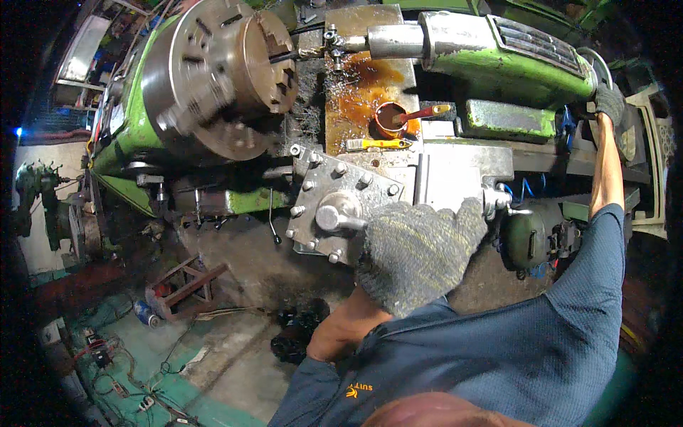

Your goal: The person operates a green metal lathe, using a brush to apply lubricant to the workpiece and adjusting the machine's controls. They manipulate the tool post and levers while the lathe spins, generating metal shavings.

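My right hand point(610, 104), in a dark grey knit glove, is closed on the rim of the handwheel point(595, 65) at the outer end of the green lathe tailstock point(491, 75). My left hand point(423, 249), gloved in grey, is curled beside the square tool post point(320, 192), over the near side of the slide. The tool post lever point(340, 217) reaches up to this glove; the fingers' undersides are hidden. From the tailstock's steel quill point(395, 41), a tool holder point(334, 44) points at the workpiece point(267, 64) in the large chuck point(196, 78), which is blurred by motion.
A reddish pot point(390, 121) with a brush point(425, 112) across it stands on the oily plate point(341, 99). A yellow-handled brush point(377, 144) lies nearby. Metal chips litter the bed. At the lower left are a brown metal frame point(191, 288), a can point(146, 313) and cables on the floor.
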### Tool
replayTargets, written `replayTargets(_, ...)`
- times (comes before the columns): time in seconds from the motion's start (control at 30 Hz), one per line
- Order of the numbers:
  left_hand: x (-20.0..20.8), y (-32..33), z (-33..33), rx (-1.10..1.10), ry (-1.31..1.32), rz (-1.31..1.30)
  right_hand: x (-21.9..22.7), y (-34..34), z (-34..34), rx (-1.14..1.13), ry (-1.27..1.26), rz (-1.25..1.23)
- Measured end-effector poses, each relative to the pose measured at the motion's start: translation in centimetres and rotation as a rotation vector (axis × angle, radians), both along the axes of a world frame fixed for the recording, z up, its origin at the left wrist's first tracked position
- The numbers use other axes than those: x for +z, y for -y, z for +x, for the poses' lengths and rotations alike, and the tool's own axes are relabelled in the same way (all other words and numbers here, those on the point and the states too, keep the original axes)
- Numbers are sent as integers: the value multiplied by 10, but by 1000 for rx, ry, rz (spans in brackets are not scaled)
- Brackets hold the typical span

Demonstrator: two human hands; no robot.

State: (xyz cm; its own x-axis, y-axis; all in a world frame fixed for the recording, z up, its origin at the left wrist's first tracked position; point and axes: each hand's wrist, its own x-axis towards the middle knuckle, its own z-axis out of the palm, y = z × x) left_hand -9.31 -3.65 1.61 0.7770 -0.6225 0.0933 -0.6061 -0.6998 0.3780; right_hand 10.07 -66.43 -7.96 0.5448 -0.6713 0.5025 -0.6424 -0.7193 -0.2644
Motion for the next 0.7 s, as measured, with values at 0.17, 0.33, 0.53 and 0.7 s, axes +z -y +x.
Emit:
replayTargets(0.17, 1, -11, 3, -86, 23, -32, -1, -1, 7, -35, -46, -52)
replayTargets(0.33, 2, -2, 13, -140, 89, -50, -19, 30, -6, 56, -13, 34)
replayTargets(0.53, 2, -1, 13, -78, 123, -35, -49, 86, -25, 474, 135, 131)
replayTargets(0.7, -42, -13, -14, 181, 176, -25, -136, 30, -38, 524, 96, 175)
